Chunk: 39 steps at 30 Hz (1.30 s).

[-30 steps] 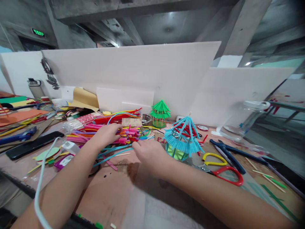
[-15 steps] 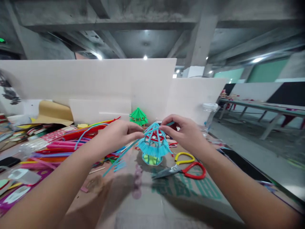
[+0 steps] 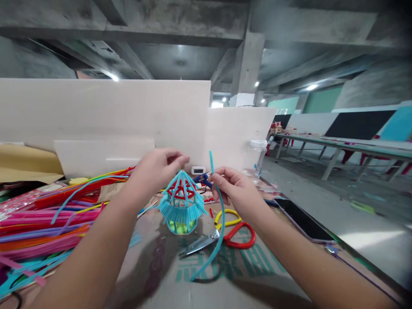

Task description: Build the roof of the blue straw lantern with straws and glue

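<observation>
A small light-blue pavilion model (image 3: pixel 182 201) made of thin strips stands upright on the table, with red lattice under its pointed roof. My right hand (image 3: pixel 233 184), to its right, pinches a long blue pipe cleaner (image 3: pixel 221 223) between thumb and fingers. One short end of that strip sticks up above the fingers, and the rest curves down over the scissors. Close by the roof tip on the left, my left hand (image 3: pixel 161 167) has its thumb and fingers drawn together. Whether anything is between them I cannot make out. Scissors (image 3: pixel 206 242) with yellow and red handles lie in front.
Bundles of coloured pipe cleaners (image 3: pixel 48 219) cover the left side. Behind the model are a small white digital display (image 3: pixel 198 170) and a blue tool (image 3: pixel 203 179). A clear jar (image 3: pixel 255 156) and a phone (image 3: pixel 304 219) are on the right. A white board (image 3: pixel 128 111) stands behind.
The view has turned right. My right hand has moved away from the roof, drawing the blue pipe cleaner off to the model's right. My left hand stays near the roof tip, slightly higher.
</observation>
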Motion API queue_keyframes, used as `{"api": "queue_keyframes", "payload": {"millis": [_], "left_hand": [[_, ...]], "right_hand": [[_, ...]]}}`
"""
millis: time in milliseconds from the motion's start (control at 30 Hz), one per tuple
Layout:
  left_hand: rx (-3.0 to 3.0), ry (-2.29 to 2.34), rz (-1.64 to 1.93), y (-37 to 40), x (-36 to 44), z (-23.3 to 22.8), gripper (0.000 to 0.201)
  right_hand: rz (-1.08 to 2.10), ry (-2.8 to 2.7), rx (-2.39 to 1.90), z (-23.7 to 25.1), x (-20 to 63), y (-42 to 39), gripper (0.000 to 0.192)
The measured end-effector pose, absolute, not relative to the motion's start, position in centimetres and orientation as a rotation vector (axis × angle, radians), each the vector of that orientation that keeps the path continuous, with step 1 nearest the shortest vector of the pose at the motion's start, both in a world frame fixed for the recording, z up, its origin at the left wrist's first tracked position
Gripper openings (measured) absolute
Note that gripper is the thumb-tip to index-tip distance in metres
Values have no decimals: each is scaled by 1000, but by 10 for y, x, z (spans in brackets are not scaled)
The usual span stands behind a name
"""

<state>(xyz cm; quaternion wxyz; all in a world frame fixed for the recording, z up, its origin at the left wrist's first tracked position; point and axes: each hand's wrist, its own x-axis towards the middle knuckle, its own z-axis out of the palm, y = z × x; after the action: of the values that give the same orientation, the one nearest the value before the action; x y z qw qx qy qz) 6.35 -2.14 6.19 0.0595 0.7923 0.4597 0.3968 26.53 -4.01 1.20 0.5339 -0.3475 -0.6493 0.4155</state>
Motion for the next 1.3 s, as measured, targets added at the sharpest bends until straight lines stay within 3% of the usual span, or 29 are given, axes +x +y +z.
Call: {"api": "queue_keyframes", "payload": {"millis": [167,367,567,867,1300], "left_hand": [[2307,1472,1217,15,45,41,41],[2260,1254,1179,24,49,19,44],[2319,1250,1157,21,49,21,44],[2326,1270,1150,15,49,24,41],[2335,1260,1133,14,49,25,41]], "right_hand": [[1051,-1671,-846,-10,255,-34,19],[1025,-1621,-990,-14,248,-35,12],[992,-1588,-871,18,261,-57,27],[1122,-1520,-943,-33,237,-32,17],[1042,-1461,-907,-46,228,-35,18]]}}
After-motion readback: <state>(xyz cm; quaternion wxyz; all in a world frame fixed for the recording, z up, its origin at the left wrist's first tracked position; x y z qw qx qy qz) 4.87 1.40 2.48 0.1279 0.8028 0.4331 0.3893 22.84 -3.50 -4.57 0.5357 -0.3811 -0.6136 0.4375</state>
